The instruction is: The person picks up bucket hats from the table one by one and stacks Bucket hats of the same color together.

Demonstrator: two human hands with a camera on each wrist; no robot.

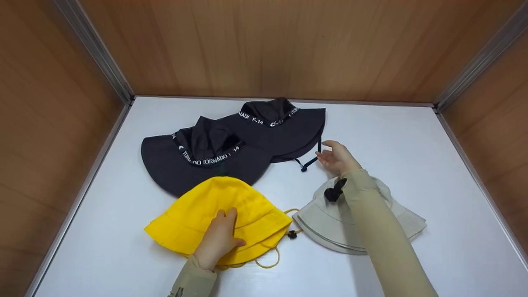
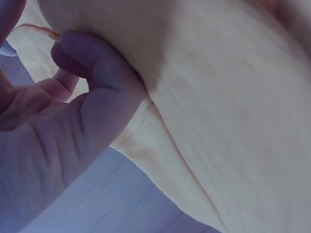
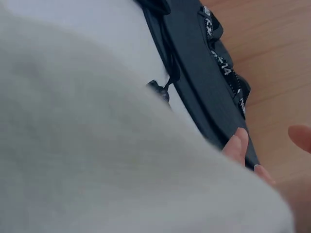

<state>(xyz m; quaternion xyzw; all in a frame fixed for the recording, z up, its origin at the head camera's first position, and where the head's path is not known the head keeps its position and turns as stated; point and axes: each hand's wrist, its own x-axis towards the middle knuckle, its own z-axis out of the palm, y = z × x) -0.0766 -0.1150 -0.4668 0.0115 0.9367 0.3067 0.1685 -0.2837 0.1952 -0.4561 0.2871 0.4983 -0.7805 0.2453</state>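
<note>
In the head view, white capitals on the band (image 1: 210,161) of the near hat (image 1: 222,171) read "TORNADO TORNADO", followed by "F-14" at its right end, with further characters toward the left end too small to make out. The rear hat (image 1: 284,138) carries the same kind of white lettering, a cut-off "NADO" and "F-14", then marks partly lost in folds. In the right wrist view, "14" is legible on a hat band.
</note>
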